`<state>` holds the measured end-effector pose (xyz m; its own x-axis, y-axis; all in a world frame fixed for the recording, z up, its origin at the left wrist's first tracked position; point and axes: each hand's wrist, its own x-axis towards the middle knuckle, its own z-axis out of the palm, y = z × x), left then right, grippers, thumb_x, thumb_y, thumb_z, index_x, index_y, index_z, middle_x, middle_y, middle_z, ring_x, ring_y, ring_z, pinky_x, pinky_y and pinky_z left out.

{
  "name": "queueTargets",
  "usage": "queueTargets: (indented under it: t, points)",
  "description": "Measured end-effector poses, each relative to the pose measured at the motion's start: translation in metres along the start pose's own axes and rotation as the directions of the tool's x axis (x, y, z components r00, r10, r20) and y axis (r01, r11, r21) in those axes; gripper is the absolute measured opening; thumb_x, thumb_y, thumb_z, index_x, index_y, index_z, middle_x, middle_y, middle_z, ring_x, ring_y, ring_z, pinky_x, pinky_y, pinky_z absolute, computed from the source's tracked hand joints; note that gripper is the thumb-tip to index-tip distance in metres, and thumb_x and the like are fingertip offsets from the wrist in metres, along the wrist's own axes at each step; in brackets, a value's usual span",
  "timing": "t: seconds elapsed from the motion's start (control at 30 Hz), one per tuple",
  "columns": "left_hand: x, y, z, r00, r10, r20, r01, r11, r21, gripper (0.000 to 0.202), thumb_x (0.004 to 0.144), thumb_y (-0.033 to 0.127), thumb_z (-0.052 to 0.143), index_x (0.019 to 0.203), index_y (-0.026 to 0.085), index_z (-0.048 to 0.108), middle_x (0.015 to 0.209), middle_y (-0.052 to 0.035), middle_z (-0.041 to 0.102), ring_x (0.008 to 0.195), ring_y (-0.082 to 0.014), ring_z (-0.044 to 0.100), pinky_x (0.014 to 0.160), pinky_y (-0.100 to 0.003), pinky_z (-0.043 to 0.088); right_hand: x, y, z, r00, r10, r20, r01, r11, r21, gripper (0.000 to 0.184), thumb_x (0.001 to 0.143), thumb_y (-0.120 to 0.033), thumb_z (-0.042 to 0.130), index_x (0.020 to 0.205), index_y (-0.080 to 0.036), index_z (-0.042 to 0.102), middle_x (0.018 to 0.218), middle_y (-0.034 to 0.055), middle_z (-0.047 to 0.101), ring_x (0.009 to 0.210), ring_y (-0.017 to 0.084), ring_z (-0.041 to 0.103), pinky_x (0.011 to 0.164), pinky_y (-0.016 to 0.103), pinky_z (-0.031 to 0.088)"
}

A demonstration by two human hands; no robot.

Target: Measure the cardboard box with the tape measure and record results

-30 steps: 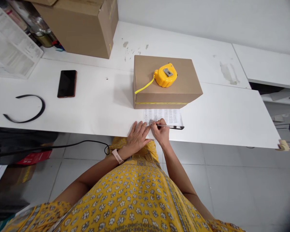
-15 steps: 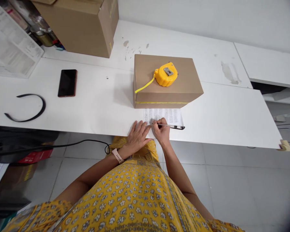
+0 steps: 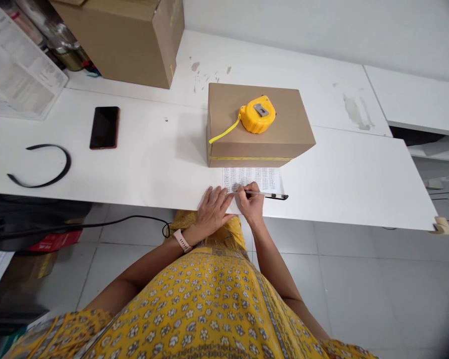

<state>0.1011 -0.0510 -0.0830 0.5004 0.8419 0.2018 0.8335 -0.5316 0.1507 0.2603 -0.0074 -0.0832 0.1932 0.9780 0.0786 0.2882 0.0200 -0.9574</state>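
Observation:
My right hand (image 3: 250, 203) is closed on a pen (image 3: 269, 195) whose tip rests on a printed sheet (image 3: 258, 178) at the near edge of the white table (image 3: 149, 164). My left hand (image 3: 212, 209) lies flat with fingers stretched out, pressing on the sheet's left corner. Just behind the sheet stands a small cardboard box (image 3: 258, 127) with a yellow tape measure (image 3: 257, 114) on top, its yellow tape hanging over the box's front left.
A black phone (image 3: 105, 127) and a curved black strip (image 3: 41, 167) lie on the left of the table. A large cardboard box (image 3: 127, 37) stands at the back left, with papers (image 3: 18, 70) and jars beside it. A cable runs under the table.
The pen has shifted very slightly to the right across the sheet. Both hands stay in place.

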Motion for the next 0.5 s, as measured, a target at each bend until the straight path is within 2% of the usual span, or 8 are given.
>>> queueTargets:
  t: [0.5]
  points:
    - [0.0007, 0.0003, -0.0020, 1.000, 0.001, 0.001, -0.001, 1.000, 0.024, 0.062, 0.100, 0.053, 0.052, 0.145, 0.011, 0.053, 0.148, -0.0189, 0.055, 0.142, -0.0363, 0.046, 0.123, -0.056, 0.028, 0.0009, -0.0003, 0.0006, 1.000, -0.005, -0.029, 0.004, 1.000, -0.029, 0.027, 0.087, -0.036, 0.061, 0.070, -0.024, 0.044, 0.055, -0.0085, 0.042, 0.053, 0.011, 0.041, 0.055, 0.026, 0.034]
